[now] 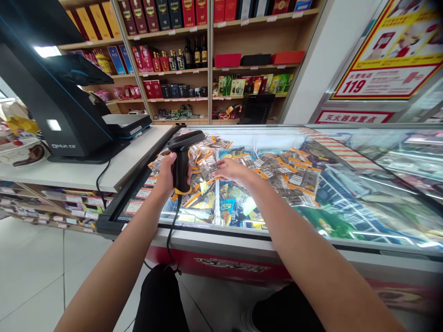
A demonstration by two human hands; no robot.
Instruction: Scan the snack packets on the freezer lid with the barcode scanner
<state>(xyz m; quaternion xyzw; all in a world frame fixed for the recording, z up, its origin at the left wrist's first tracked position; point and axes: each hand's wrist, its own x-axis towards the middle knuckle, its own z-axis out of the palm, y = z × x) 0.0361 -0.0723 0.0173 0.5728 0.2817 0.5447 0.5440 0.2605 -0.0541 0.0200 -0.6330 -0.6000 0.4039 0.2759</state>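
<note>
Over the chest freezer: left hand, wrapped around the handle of one black scanner. Right hand, thumb and fingers nearly together, pinching one orange-edged packet beside the scanner. Beneath, on the glass: loose packets, similar, many. Leftward: tabletop, bearing one dark register. Farthest: wooden shelves, boxes and bottles.

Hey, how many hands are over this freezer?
2: the left hand grips the black scanner; the right hand is at the orange-edged packets. No others show.
</note>
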